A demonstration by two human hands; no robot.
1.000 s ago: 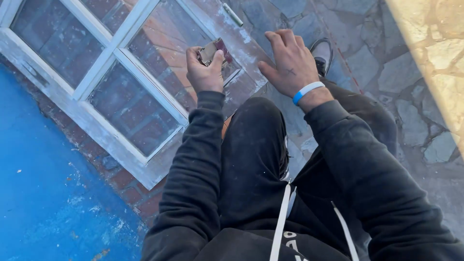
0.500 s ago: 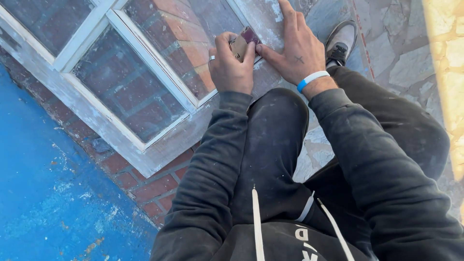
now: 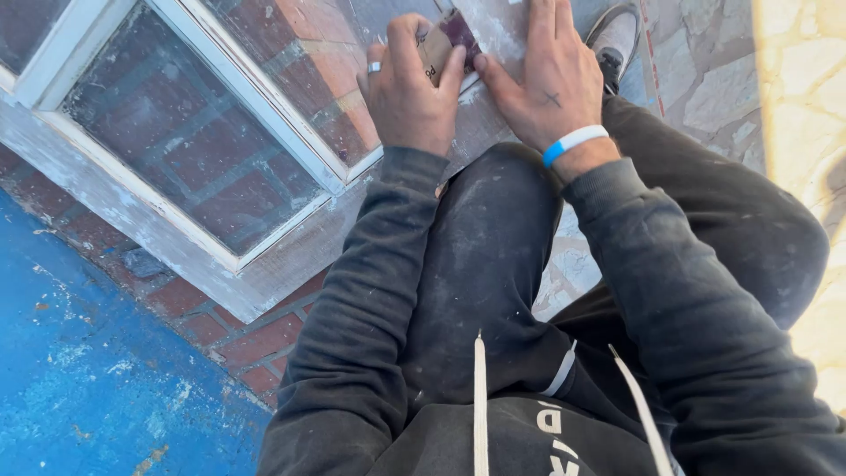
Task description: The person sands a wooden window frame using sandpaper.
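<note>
The folded piece of sandpaper (image 3: 445, 44), brown-backed with a dark face, now sits pressed on the white window frame (image 3: 176, 247) lying on the brick floor (image 3: 264, 339). The left hand (image 3: 407, 88) has its grip clamped on it. The right hand (image 3: 542, 75), spread apart a second ago, has closed in beside it, fingers flat on the wood, steadying the frame.

No packages, labels, signs or screens show here, only white printed letters on the dark hoodie (image 3: 546, 441).
</note>
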